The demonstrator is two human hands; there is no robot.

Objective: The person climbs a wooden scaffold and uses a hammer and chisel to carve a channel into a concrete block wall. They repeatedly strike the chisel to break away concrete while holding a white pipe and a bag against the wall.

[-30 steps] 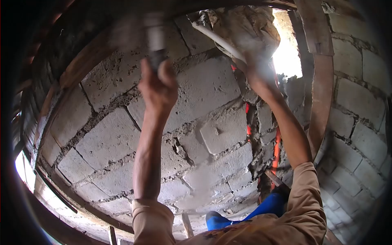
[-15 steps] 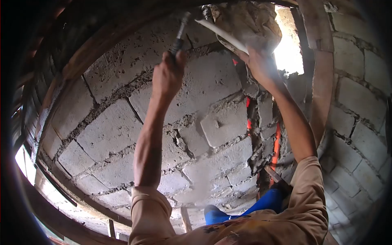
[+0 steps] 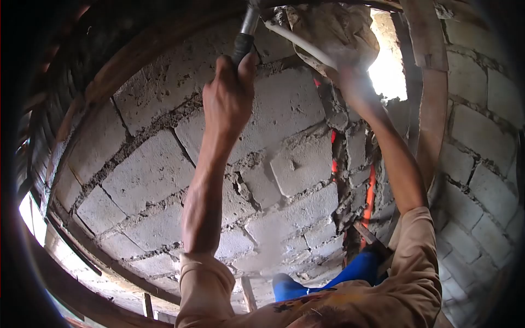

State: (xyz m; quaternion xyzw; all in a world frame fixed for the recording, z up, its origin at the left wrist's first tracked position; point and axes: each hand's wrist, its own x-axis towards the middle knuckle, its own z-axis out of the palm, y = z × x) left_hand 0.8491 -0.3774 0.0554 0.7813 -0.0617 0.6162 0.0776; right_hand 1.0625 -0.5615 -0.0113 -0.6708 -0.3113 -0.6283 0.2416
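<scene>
My left hand [image 3: 228, 93] is raised high and closed around the dark grip of a hammer [image 3: 245, 34], whose metal shaft runs up out of the top of the view. My right hand [image 3: 353, 79] reaches up to the top of a grey block wall [image 3: 147, 175] and holds a white pipe [image 3: 298, 44] that slants up to the left. Crumpled brown sacking [image 3: 333, 27] is stuffed into the gap just above that hand. Both arms wear rolled tan sleeves.
An orange conduit [image 3: 371, 191] runs down a chased groove in the wall. A timber post [image 3: 432, 93] stands at the right beside a bright opening [image 3: 385, 74]. Blue trousers [image 3: 350, 273] show below. Wooden formwork curves along the left.
My left hand has swung the hammer from a blurred position at the left up and to the right, toward the top of the wall. My right hand stays on the white pipe.
</scene>
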